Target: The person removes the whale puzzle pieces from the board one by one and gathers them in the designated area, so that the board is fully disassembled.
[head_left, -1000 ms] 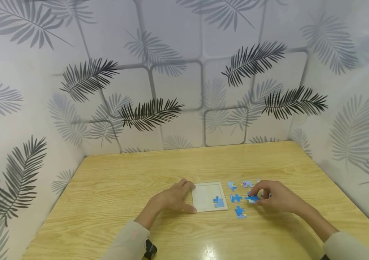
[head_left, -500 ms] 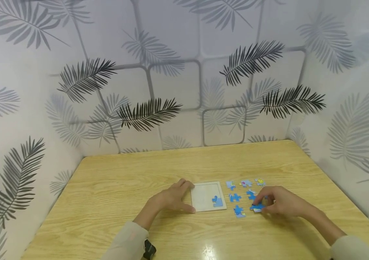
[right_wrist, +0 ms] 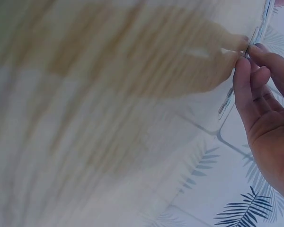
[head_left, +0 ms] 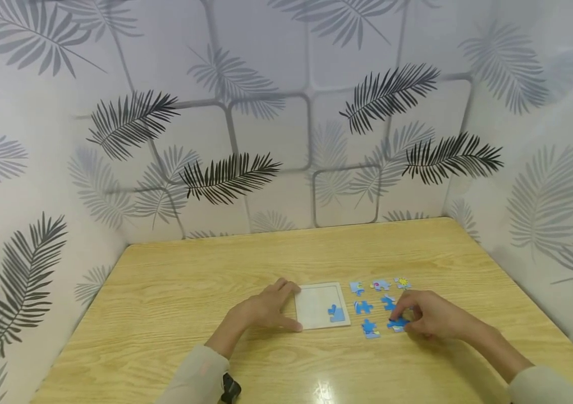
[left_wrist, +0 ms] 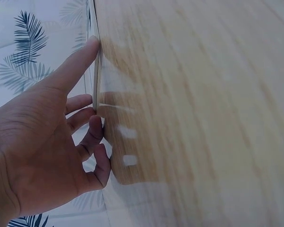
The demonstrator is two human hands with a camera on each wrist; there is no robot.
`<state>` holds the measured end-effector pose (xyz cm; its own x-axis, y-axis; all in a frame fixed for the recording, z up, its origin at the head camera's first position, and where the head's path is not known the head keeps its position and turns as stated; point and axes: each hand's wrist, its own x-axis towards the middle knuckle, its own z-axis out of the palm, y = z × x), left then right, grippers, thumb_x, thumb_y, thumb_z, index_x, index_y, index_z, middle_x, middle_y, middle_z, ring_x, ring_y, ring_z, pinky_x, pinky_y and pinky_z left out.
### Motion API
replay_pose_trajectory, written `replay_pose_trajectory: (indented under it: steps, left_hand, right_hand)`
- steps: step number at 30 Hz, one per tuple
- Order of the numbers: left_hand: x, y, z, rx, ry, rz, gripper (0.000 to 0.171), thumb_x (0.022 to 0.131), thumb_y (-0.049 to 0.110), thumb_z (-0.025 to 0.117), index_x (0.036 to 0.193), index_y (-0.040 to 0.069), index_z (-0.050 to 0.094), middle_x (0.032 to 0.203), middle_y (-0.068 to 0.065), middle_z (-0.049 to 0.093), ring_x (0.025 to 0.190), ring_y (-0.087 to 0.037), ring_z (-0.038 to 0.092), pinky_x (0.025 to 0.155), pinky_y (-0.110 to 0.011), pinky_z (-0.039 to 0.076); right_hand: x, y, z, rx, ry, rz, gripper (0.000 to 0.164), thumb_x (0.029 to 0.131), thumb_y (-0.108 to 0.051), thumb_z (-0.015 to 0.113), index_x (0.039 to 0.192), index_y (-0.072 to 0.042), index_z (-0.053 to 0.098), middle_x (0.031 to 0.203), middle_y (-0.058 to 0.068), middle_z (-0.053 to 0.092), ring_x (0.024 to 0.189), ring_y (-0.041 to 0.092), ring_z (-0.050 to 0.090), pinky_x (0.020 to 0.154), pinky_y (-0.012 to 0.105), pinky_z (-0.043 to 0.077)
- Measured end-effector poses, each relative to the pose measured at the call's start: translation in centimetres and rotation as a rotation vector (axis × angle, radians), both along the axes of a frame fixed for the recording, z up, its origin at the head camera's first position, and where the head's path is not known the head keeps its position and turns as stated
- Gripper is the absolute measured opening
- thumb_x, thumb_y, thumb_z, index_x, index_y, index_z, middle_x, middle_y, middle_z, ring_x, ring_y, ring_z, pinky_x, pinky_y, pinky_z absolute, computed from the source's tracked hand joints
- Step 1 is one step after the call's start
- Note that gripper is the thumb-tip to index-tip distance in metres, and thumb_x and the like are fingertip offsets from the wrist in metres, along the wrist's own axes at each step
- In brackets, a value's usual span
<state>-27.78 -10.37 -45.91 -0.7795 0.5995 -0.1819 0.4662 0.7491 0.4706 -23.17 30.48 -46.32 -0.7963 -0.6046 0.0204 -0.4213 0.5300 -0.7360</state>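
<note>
A pale square puzzle board (head_left: 313, 308) with a raised frame lies on the table, with one blue puzzle piece (head_left: 337, 314) set in its near right corner. My left hand (head_left: 266, 307) rests at the board's left edge, thumb and fingers spread along it. Right of the board, my right hand (head_left: 435, 317) pinches a blue jigsaw piece (head_left: 397, 325) between thumb and fingers, close over the tabletop. That fingertip grip also shows edge-on in the right wrist view. The left wrist view has the left fingertips (left_wrist: 95, 43) touching the board's thin edge.
Several loose pieces lie in rows right of the board: a sun piece (head_left: 403, 283), a pink-spiral piece (head_left: 380, 285), a pale blue piece (head_left: 357, 288), and blue pieces (head_left: 363, 307) nearer. The wooden table (head_left: 205, 269) meets a leaf-patterned wall covering (head_left: 276, 202) behind.
My right hand has shifted a little toward me and right, then stayed almost still. The sun piece and a blue middle piece show more fully. My left hand keeps its place.
</note>
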Motion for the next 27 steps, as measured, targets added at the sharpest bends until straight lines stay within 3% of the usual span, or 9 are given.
replay_pose_trajectory:
  steps: [6,9,13,17,20,27]
  left_hand:
    - [0.1,-0.2,0.3,0.007,-0.009,0.008,0.079,0.090,0.044,0.082,0.151,0.014,0.041,0.144,-0.008,0.042,0.136,-0.030,0.045,0.111,-0.051,0.044]
    - [0.1,-0.2,0.5,0.017,-0.017,0.005,0.081,0.089,0.044,0.082,0.151,0.013,0.041,0.144,-0.008,0.041,0.136,-0.031,0.045,0.110,-0.052,0.044]
    - [0.0,-0.1,0.5,0.011,-0.021,0.005,0.081,0.089,0.045,0.082,0.152,0.014,0.041,0.145,-0.007,0.041,0.137,-0.030,0.044,0.110,-0.051,0.044]
    - [0.0,0.0,0.4,0.002,-0.023,0.006,0.080,0.089,0.045,0.082,0.152,0.015,0.041,0.146,-0.006,0.041,0.137,-0.029,0.044,0.111,-0.051,0.043]
    - [0.0,0.1,0.3,-0.002,-0.021,0.002,0.080,0.090,0.044,0.082,0.152,0.014,0.041,0.147,-0.007,0.040,0.138,-0.030,0.043,0.112,-0.051,0.043]
    - [-0.1,0.1,0.1,-0.011,-0.021,0.002,0.081,0.090,0.044,0.082,0.152,0.014,0.039,0.149,-0.007,0.039,0.140,-0.029,0.042,0.114,-0.050,0.040]
  right_hand:
    - [0.0,-0.3,0.2,-0.003,0.010,0.015,0.022,0.089,0.002,0.077,0.108,-0.011,0.076,0.113,0.011,0.061,0.053,0.003,0.053,0.045,0.030,0.053]
    - [-0.1,-0.4,0.6,-0.008,0.082,0.023,0.021,0.090,0.000,0.077,0.107,-0.011,0.076,0.110,0.010,0.063,0.056,0.003,0.052,0.048,0.026,0.052]
    - [-0.3,-0.8,1.2,-0.086,0.124,-0.044,0.018,0.094,-0.007,0.076,0.112,-0.008,0.074,0.092,0.008,0.064,0.051,0.010,0.052,0.048,0.026,0.047]
    - [-0.5,-1.7,1.6,-0.130,0.107,-0.097,0.020,0.096,-0.011,0.075,0.116,-0.006,0.072,0.091,0.009,0.065,0.046,0.019,0.053,0.044,0.029,0.048]
    - [-0.8,-2.9,1.7,-0.110,0.116,-0.062,0.022,0.096,-0.007,0.074,0.117,-0.005,0.072,0.110,0.013,0.068,0.047,0.017,0.053,0.044,0.029,0.049]
    - [-1.7,-6.6,1.1,-0.062,0.092,0.055,0.035,0.094,-0.002,0.073,0.128,0.000,0.065,0.116,0.018,0.065,0.051,0.003,0.051,0.048,0.022,0.048]
